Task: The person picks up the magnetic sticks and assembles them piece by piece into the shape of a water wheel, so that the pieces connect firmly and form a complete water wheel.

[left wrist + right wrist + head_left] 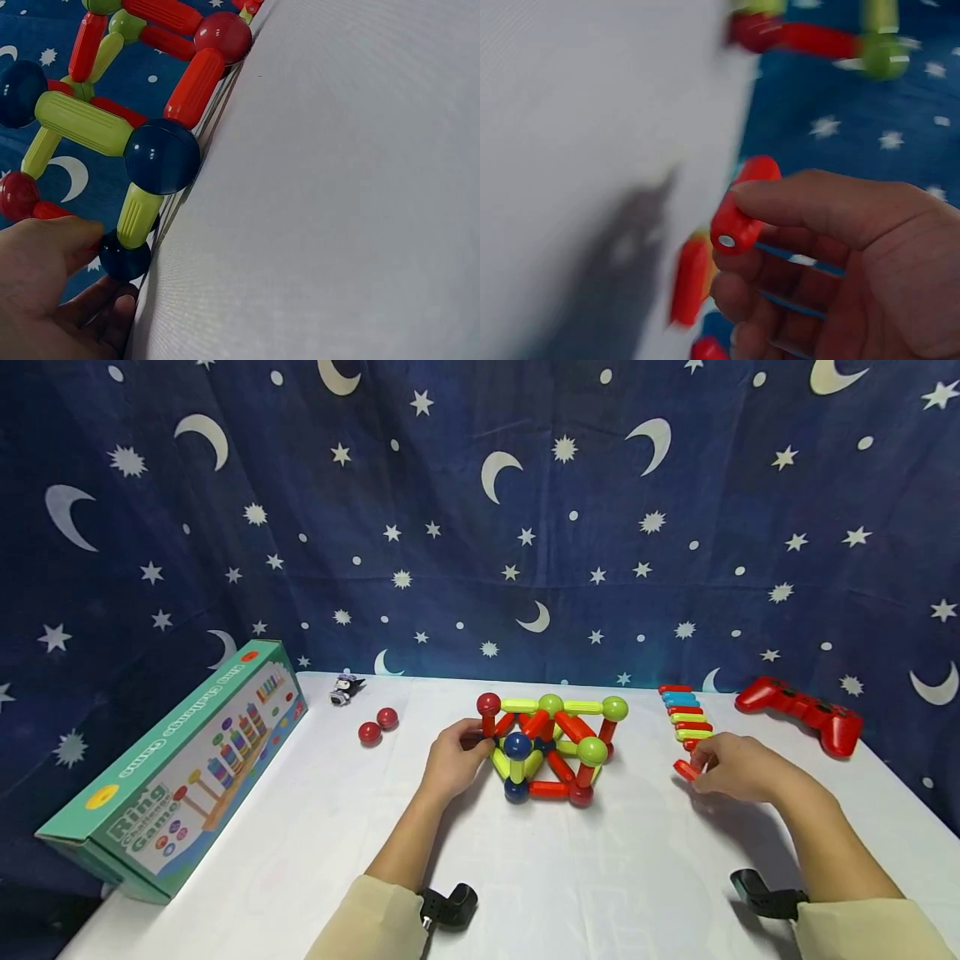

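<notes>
Near the middle of the table stands a framework of magnetic rods and balls [549,790] in red, yellow-green and dark blue. My left hand [453,762] holds its left side; in the left wrist view, the thumb and fingers pinch around a low dark blue ball [124,260]. Off to the right of the framework, my right hand [738,768] grips a short red magnetic rod [686,770] between thumb and fingers. The right wrist view shows a small metal disc in the end of that red rod [736,226], which is held above the table.
A row of red, blue and yellow-green rods [687,710] lies behind my right hand. Beyond it sits a red game controller [801,713]. At left are two red balls [370,733], a small black-and-grey figure [345,689] and a green game box [202,760].
</notes>
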Available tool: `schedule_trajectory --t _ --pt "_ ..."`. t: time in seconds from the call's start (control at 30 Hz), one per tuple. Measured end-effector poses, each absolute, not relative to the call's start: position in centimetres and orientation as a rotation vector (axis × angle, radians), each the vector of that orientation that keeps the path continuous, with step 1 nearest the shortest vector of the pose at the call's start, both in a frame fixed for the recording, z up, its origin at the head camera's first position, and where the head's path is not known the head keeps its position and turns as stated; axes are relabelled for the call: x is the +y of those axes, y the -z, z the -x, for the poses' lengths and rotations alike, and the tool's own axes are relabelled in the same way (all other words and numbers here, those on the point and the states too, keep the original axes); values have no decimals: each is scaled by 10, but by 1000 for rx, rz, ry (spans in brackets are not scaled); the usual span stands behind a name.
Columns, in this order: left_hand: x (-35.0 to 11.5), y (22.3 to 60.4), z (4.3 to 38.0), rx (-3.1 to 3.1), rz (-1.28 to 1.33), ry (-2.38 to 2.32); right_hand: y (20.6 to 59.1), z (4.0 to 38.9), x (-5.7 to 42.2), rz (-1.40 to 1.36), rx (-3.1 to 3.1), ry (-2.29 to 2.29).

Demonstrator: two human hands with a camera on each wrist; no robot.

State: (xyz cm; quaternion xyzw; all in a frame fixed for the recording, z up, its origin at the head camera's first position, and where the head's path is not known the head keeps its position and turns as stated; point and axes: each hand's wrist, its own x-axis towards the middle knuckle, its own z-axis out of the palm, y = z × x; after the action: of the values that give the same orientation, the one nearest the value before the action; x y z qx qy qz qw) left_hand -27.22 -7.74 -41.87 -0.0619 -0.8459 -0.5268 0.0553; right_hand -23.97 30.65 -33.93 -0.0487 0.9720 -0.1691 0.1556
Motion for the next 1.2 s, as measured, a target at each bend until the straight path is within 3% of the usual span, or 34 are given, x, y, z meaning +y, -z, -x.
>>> schedule_trajectory --t 0.5,0.83,1.2 --pt "-71 423 277 -2599 216 1475 273 237 175 326 2927 976" --pt "-77 424 276 -2585 231 1459 278 251 96 474 2918 875" --pt "-78 423 276 -2591 230 1445 283 254 76 392 2931 521"
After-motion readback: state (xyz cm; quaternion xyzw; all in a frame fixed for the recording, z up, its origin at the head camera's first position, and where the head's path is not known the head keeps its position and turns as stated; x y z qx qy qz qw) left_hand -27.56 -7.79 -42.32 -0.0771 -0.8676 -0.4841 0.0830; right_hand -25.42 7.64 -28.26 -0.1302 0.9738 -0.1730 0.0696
